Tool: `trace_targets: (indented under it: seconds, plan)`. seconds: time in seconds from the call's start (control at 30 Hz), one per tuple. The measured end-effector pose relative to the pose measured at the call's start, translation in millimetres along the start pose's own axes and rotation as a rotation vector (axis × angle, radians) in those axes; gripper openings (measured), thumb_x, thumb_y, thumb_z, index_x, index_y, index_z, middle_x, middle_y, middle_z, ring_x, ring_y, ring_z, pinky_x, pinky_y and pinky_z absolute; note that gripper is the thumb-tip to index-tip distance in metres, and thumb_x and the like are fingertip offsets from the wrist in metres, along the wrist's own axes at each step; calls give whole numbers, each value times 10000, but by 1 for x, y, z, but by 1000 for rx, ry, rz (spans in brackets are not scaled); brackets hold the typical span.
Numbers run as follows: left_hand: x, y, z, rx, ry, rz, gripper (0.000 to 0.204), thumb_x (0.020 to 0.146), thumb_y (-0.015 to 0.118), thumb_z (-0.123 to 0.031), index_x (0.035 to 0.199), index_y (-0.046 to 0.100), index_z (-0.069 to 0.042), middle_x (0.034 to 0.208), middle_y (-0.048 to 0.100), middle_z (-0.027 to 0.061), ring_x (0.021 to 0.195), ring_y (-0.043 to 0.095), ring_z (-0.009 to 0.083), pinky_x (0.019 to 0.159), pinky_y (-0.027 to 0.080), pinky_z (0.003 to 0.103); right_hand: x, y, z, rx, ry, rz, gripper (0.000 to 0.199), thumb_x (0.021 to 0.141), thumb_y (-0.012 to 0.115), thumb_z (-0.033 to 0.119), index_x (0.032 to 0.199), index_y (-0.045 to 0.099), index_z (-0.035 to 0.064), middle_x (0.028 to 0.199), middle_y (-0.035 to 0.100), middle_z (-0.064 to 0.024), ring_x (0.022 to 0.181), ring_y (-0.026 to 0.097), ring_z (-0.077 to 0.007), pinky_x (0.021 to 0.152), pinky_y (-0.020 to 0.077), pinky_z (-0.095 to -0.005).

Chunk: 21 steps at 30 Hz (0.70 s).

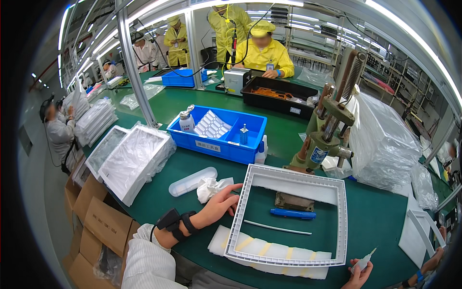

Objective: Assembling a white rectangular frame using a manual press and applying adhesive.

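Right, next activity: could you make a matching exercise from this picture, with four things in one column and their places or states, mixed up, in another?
Things
1. Left hand
2. Right hand
3. Blue marker
4. Foam pad

Places or states
A. Partly under the near side of the white frame
B. Holding a small pointed bottle
C. Wholly inside the frame's opening
D. Beside a crumpled white tissue

Pairs: 1-D, 2-B, 3-C, 4-A

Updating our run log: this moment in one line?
left hand: at white frame; right hand: holds pale pointed item; blue marker: within frame opening
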<state>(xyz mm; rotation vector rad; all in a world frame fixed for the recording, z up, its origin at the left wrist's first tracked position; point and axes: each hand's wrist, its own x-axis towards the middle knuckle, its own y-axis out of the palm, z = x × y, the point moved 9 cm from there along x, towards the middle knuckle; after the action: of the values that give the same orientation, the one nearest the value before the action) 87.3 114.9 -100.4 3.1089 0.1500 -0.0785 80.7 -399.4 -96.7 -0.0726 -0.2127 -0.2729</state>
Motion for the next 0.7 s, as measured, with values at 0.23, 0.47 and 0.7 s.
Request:
trace_targets:
  seconds: [0.23,0.47,0.7]
  plan:
    - [-1,0,0,-7,-2,0,466,1002,461,-185,1440,364,-61,961,609,24,778,601,77,633,513,216,0,-3,-5,37,-8,16,348,959,553,146,1237,447,-34,1080,634,-158,917,610,-209,813,479,-312]
    - [-1,1,-1,18,-24,-3,473,1001,453,-179,1451,361,-68,970,612,40,813,600,91,687,504,219,-1,-1,-3,21,-9,10,344,962,548,150,1237,449,-31,1079,634,-154,918,605,-205,807,477,-309]
    - [1,-7,-2,-46,17,-62,452,992,476,-175,1419,389,-51,991,613,45,805,602,101,666,514,236,-1,0,0,34,-2,14,350,962,555,153,1239,449,-34,1089,629,-165,940,600,-213,833,476,-322]
